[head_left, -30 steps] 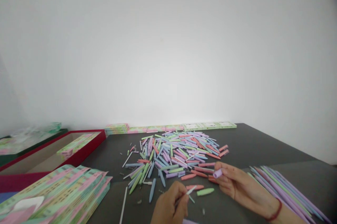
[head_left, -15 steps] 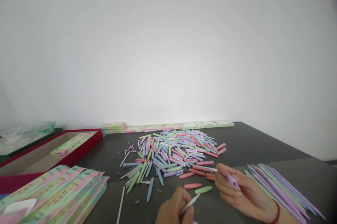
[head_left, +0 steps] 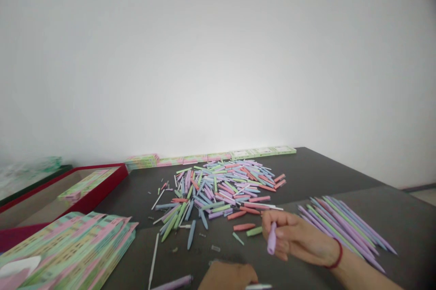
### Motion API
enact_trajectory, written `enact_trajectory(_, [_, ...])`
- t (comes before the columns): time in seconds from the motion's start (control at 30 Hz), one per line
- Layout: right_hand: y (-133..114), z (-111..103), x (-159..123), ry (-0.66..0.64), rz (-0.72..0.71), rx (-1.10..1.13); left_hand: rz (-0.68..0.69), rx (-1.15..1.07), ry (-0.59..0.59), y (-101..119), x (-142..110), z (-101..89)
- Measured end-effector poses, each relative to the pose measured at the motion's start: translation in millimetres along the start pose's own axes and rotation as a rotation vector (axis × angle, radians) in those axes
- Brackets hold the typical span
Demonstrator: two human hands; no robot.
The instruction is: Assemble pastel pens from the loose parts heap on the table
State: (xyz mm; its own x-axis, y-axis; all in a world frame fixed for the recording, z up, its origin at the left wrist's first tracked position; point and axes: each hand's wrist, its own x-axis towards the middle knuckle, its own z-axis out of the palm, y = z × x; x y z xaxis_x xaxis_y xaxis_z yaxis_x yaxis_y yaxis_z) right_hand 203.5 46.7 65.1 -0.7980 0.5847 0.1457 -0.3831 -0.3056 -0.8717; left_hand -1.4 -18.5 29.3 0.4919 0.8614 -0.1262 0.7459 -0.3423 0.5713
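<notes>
My right hand (head_left: 293, 238), with a dark red string bracelet at the wrist, is closed on a short purple pen barrel piece (head_left: 271, 241), its open end pointing down toward me. My left hand (head_left: 226, 276) is low at the bottom edge, partly cut off. A thin, white, pointed stick (head_left: 259, 287), like a pen refill, sticks out from its closed fingers. A purple pen piece (head_left: 174, 282) lies left of that hand. Beside my right hand's fingertips are a green pen piece (head_left: 254, 231) and a coral one (head_left: 244, 227).
A heap of pastel pen parts (head_left: 221, 185) covers the table's middle. Long pastel pens (head_left: 350, 226) lie in a bundle at right. Printed cartons (head_left: 75, 249) stand front left, near a red box (head_left: 112, 185). More cartons (head_left: 218, 156) line the wall.
The view has shifted. My left hand has dropped toward the bottom edge with the white stick. My right hand has turned the purple piece downward. The purple piece at lower left has come into view.
</notes>
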Motion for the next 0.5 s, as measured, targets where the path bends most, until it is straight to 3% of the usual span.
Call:
enact_trajectory(0.13, [8, -8, 2, 0.003, 0.067, -0.057, 0.012, 0.204, -0.077, 0, 1, -4.8])
enact_trajectory(0.37, [8, -9, 7, 0.046, 0.103, 0.029, 0.076, 0.361, -0.112, 3, 3, 6.5])
enact_trajectory(0.43, [8, -9, 7, 0.069, 0.091, 0.021, 0.004, 0.322, -0.115, 3, 2, 2.9])
enact_trajectory(0.5, [8, -7, 8, 0.105, 0.096, -0.028, -0.083, 0.162, -0.032, 4, -1, -6.6])
